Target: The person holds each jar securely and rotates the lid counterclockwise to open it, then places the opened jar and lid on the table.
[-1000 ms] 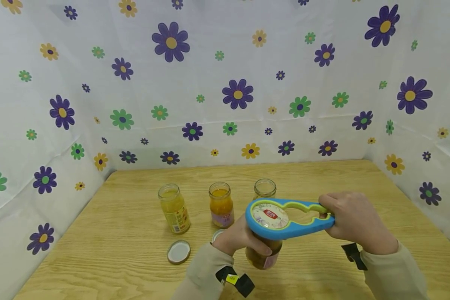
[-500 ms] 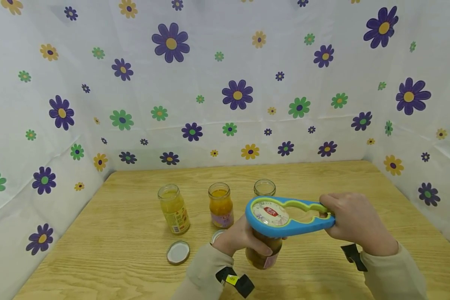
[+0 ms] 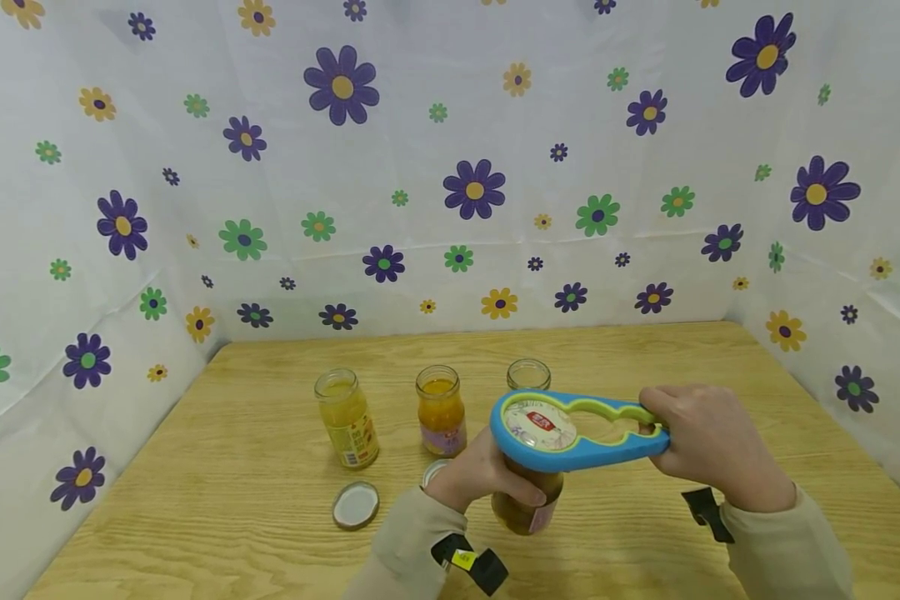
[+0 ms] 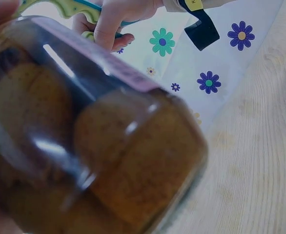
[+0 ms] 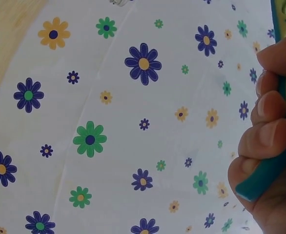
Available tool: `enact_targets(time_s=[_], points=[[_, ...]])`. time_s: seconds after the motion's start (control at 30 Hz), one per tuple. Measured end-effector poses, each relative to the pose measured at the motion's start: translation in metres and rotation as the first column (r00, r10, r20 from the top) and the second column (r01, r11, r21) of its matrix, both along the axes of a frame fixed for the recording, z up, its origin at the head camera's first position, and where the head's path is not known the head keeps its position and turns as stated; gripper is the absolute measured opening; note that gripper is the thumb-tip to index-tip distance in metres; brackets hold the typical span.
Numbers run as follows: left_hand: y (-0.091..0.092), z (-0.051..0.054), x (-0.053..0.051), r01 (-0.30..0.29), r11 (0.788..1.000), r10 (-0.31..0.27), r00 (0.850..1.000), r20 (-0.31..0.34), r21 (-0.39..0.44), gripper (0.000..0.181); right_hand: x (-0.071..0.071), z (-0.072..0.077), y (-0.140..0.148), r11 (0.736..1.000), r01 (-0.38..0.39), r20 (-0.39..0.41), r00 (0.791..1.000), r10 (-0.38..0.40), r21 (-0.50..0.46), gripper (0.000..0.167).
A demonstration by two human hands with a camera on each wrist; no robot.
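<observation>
My left hand point(image 3: 483, 473) grips a glass jar point(image 3: 521, 514) with brown contents and a pinkish label. Fitted around the jar's printed lid point(image 3: 537, 423) is the largest opening of a blue and lime-green jar opener point(image 3: 603, 456). My right hand point(image 3: 712, 446) holds the opener's narrow end, to the right of the jar. Large rounded brown pieces show through the glass jar point(image 4: 133, 146) in the left wrist view. In the right wrist view, curled fingers point(image 5: 265, 139) wrap the opener's handle. Whether the jar's base touches the table cannot be told.
Behind the hands stand three lidless jars: a yellow one point(image 3: 347, 421), an orange one point(image 3: 442, 412) and a partly hidden glass one point(image 3: 528, 375). A loose lid point(image 3: 356, 505) lies on the wooden table point(image 3: 232, 475); another lid point(image 3: 432, 472) shows partly behind my left hand. Flowered cloth point(image 3: 405, 167) surrounds the table.
The opener and the lid have tilted and shifted up very slightly in the head view. The jar's base has also risen a little in that view. Both hands keep their holds.
</observation>
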State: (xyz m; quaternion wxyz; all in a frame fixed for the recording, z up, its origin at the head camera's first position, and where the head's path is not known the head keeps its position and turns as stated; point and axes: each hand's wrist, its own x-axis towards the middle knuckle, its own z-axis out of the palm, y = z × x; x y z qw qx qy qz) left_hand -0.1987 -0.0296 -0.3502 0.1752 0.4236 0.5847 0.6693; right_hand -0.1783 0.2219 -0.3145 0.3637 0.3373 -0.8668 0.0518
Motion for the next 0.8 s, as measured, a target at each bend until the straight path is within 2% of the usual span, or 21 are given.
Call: enact_targets(time_s=[0.1,0.17,0.33,0.43,0.5,0.7,0.8], points=[[0.000,0.001,0.001,-0.016,1.000,0.016,1.000,0.007,-0.023,0.076,0.000,0.000,0.000,1.000,0.014,0.007,1.000,-0.014,0.006,0.033],[0.000,0.001,0.000,-0.016,1.000,0.016,1.000,-0.004,-0.010,0.074,0.000,0.000,0.000,1.000,0.018,0.005,1.000,-0.018,0.010,0.033],[0.005,-0.003,-0.002,0.058,0.996,-0.055,0.997,-0.046,0.074,0.074,-0.001,0.000,0.002,1.000,0.019,-0.025,1.000,-0.019,0.005,0.030],[0.009,-0.006,-0.002,0.074,0.994,-0.068,0.995,-0.070,0.081,0.077,-0.002,0.000,0.003,0.999,0.033,-0.034,0.999,-0.033,0.006,0.030],[0.011,-0.008,-0.002,0.059,0.996,-0.052,0.994,-0.101,0.061,0.077,-0.002,0.000,0.004,0.999,0.051,-0.030,0.998,-0.051,0.011,0.029],[0.021,-0.012,-0.002,-0.055,0.996,0.042,0.982,-0.184,-0.069,0.080,-0.002,0.001,0.005,0.995,0.096,-0.027,0.995,-0.095,0.017,0.029],[0.026,-0.017,-0.001,-0.088,0.989,0.064,0.980,-0.191,-0.118,0.082,-0.003,0.001,0.005,0.993,0.115,-0.033,0.993,-0.115,0.015,0.030]])
